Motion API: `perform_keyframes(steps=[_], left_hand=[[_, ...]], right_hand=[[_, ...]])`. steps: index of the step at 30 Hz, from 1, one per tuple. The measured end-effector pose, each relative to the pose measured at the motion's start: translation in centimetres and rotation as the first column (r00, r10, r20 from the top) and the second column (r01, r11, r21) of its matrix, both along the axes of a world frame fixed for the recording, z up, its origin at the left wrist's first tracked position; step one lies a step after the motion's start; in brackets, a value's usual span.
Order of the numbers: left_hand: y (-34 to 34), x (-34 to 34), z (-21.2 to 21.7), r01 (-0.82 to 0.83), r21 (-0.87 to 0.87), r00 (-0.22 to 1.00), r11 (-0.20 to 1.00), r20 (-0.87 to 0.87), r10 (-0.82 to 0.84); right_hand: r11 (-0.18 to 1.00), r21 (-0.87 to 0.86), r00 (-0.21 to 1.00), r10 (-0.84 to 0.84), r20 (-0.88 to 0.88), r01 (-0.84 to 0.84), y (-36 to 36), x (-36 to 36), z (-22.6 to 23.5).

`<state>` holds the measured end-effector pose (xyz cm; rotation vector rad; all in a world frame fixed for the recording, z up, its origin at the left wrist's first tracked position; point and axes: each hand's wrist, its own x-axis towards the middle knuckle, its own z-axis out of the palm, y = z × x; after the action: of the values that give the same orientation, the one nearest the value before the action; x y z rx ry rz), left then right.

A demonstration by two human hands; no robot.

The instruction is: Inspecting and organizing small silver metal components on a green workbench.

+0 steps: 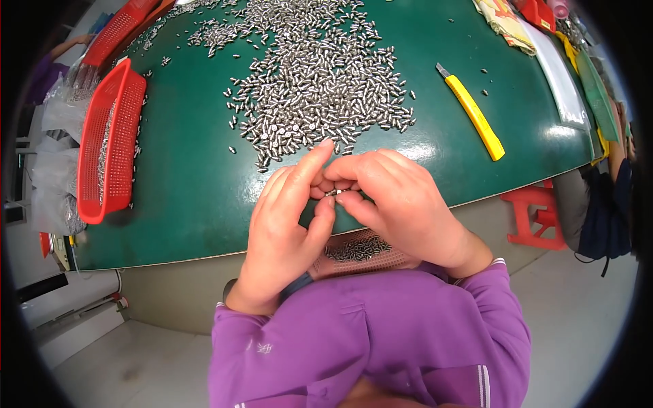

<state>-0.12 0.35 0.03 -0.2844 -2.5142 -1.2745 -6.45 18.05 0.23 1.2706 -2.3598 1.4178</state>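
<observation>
My left hand and my right hand meet over the near edge of the green table. A few small silver metal parts show between the fingertips. Both hands are closed around them, thumbs drawn in toward the curled fingers; exactly how many each holds is hidden. Just beyond my fingertips spreads a large heap of small, bullet-shaped metal parts. Below my hands, at my lap, a pinkish mesh basket contains more of these parts, partly covered by my wrists and purple sleeves.
A yellow utility knife lies on the right, blade exposed and pointing away. At the left stands a red perforated basket with metal parts, beside clear plastic bags. A red stool is by the table's right side. Another person's arm shows far left.
</observation>
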Motion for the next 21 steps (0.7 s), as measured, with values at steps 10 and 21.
perform_keyframes(steps=[10, 21], left_hand=[[0.29, 0.3, -0.15, -0.038, -0.019, 0.999, 0.999, -0.034, 0.037], [0.12, 0.57, 0.0, -0.044, -0.053, 0.999, 0.998, -0.004, 0.044]], right_hand=[[0.999, -0.015, 1.0, -0.028, 0.0, 0.028, -0.3, 0.24, -0.53], [1.0, 0.011, 0.999, -0.028, 0.047, 0.027, -0.76, 0.36, -0.35]])
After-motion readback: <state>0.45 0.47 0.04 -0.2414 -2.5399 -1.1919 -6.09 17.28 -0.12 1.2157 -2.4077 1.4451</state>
